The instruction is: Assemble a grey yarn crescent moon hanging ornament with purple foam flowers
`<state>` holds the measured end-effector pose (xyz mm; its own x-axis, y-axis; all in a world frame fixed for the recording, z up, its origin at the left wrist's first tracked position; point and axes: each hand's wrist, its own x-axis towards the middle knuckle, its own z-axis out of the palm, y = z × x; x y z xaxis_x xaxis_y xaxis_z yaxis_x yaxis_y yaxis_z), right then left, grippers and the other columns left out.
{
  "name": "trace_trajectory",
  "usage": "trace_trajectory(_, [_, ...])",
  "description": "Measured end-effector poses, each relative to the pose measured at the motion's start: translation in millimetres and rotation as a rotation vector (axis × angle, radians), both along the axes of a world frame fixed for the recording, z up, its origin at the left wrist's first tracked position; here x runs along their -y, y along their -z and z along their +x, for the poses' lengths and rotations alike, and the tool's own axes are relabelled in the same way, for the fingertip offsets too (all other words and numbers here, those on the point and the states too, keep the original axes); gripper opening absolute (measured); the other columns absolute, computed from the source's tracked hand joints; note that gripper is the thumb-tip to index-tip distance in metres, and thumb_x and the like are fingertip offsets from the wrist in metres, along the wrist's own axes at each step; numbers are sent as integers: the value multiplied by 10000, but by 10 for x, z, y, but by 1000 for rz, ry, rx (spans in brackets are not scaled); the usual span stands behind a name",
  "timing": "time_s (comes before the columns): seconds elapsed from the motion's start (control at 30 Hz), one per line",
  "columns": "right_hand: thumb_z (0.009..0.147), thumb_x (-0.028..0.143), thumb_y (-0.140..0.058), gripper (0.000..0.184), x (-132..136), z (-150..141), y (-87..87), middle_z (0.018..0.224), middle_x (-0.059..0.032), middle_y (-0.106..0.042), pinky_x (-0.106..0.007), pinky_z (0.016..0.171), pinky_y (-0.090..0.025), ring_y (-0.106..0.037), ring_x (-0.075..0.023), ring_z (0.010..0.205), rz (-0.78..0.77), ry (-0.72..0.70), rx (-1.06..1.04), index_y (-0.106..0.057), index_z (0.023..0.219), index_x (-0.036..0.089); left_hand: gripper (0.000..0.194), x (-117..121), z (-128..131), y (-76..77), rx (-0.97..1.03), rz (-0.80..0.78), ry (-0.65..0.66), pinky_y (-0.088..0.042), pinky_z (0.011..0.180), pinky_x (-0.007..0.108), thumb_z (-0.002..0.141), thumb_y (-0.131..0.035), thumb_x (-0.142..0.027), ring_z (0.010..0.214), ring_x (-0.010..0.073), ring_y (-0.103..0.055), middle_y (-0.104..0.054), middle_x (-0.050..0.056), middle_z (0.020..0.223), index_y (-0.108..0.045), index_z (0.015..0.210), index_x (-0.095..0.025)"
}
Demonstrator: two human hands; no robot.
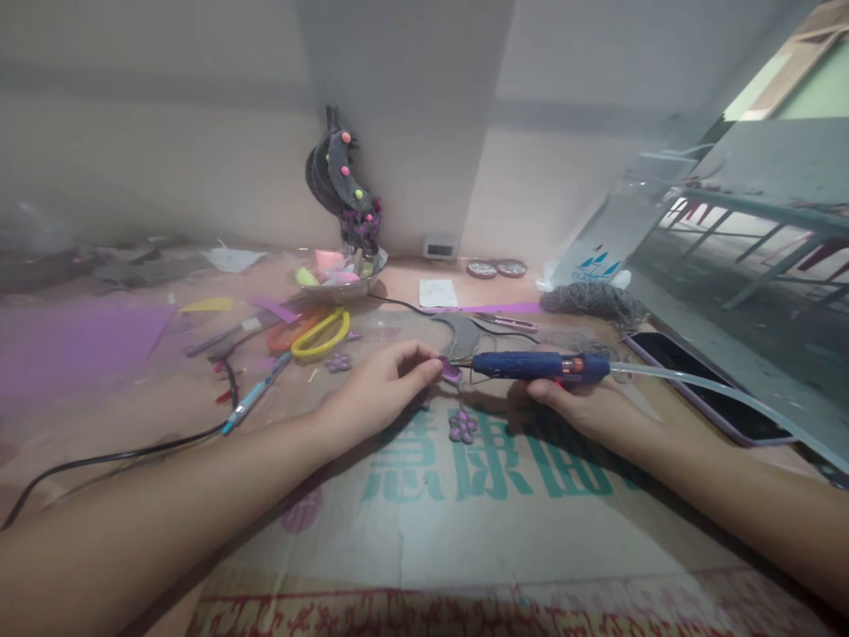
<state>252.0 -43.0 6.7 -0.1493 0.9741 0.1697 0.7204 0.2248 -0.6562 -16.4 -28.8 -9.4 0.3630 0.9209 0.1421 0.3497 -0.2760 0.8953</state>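
My right hand is closed around a blue hot glue gun with a long pale glue stick running out of its back. The gun's nozzle touches or nearly touches a small purple piece pinched between the thumb and fingers of my left hand. Just below, a purple and grey flower hangs or lies by a thin thread. A grey crescent shape lies behind the nozzle. Another small flower rests to the left of my left hand.
Printed cardboard covers the work surface. Yellow-handled scissors, a light blue pen and a black cable lie left. A phone and grey yarn are right. Behind stand a bowl and a decorated grey crescent ornament.
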Motion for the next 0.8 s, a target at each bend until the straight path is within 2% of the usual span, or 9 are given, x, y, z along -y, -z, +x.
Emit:
trace_trajectory(0.23, [718, 548, -633, 336, 6, -1, 18, 785, -50, -749, -456, 701, -610, -714, -318, 785, -61, 49, 21, -755, 827, 254, 262, 4, -1, 7, 2, -5, 8, -382, 604, 228, 915, -525, -422, 642, 126, -519, -625, -6, 766, -640, 896, -187])
trace_trajectory(0.5, [730, 529, -634, 309, 14, -12, -5, 744, -38, -748, -402, 654, -606, -715, -295, 738, -53, 43, 45, -745, 795, 248, 271, 0, 0, 7, 12, -1, 9, -398, 614, 233, 914, -524, -425, 648, 130, -533, -640, 4, 779, -635, 902, -178])
trace_trajectory(0.67, [750, 531, -617, 341, 18, -5, 4, 780, -23, -760, -375, 688, -606, -722, -279, 765, -1, 11, 55, -751, 878, 244, 256, -3, 6, 11, 10, -10, 19, -409, 618, 235, 917, -517, -406, 654, 134, -543, -634, 0, 771, -628, 900, -176])
trace_trajectory(0.8, [760, 541, -597, 352, 20, -10, 7, 762, -27, -757, -368, 669, -608, -722, -271, 742, -11, -9, 33, -743, 860, 236, 245, -3, 1, 3, 4, -7, 22, -411, 619, 234, 918, -521, -396, 659, 131, -541, -630, -1, 779, -623, 893, -175])
